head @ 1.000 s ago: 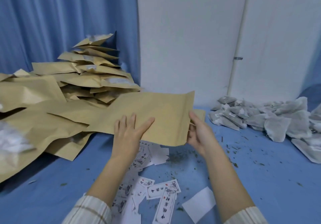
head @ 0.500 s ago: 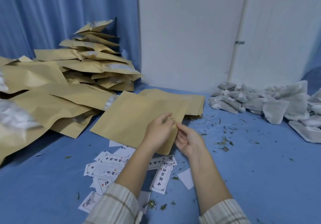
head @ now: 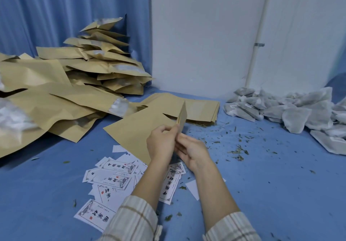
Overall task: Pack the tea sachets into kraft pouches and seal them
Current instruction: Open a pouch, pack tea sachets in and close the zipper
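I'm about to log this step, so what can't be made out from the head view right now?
- Pouch mouth: seen edge-on, open or shut unclear.
- Left hand fingers: grip point hidden behind the hand.
- Label cards: partly covered by the forearms.
- Filled pouches: cut off by the left edge, blurred.

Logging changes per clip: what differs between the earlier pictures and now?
The pouch came down from mid-air onto the table. Both hands shifted to its right edge: the left hand and right hand now pinch a corner that stands up. The filled pouches, flat stack, sachets and labels stayed put.
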`<state>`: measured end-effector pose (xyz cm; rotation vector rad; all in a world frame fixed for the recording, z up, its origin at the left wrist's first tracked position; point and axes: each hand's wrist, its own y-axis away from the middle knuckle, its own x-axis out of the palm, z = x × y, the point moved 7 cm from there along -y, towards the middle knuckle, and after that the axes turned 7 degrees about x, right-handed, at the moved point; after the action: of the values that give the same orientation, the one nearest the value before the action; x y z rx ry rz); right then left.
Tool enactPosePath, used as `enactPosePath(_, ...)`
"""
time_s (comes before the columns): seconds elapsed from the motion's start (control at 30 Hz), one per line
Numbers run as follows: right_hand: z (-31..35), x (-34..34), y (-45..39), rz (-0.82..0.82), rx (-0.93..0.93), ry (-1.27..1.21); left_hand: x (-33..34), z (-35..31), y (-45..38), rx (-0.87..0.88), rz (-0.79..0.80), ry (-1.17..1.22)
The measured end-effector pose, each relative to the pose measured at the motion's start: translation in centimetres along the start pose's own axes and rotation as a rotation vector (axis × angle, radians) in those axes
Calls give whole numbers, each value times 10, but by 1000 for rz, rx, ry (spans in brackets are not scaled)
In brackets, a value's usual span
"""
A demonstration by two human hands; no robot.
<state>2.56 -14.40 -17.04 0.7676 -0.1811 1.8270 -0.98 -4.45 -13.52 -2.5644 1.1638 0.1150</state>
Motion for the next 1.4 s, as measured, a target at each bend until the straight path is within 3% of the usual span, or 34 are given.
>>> enactPosePath(0.2,-4,0,-1,17,15,-23,1,0,2,0,-21,57)
enactPosePath(0.33,-2,-2,1,-28,-14,19,3,-3,4,58,-1,-47)
enactPosePath(0.5,24,0,13,-427,-382,739,11,-15,4,198,74,-229)
enactPosePath(0.63,25,12,12,-356,-465,981,5,-19,2,265,80,-347)
enactPosePath(0.93,25,11,21,-497,-546,930,-7,-17,6,218,-139,-320)
enactPosePath(1.03,34,17,30,-466,-687,955,-4,-28,11,330,-118,-402)
enactPosePath(1.1,39,21,34,-461,-758,1132,0,-39,16,456,-93,-494)
enactPosePath(1.2,43,21,30,-527,-701,1428,8,-51,23,601,-48,-679)
enactPosePath(1.4,49,10,29,-622,-441,1624,22,-57,32,682,48,-849)
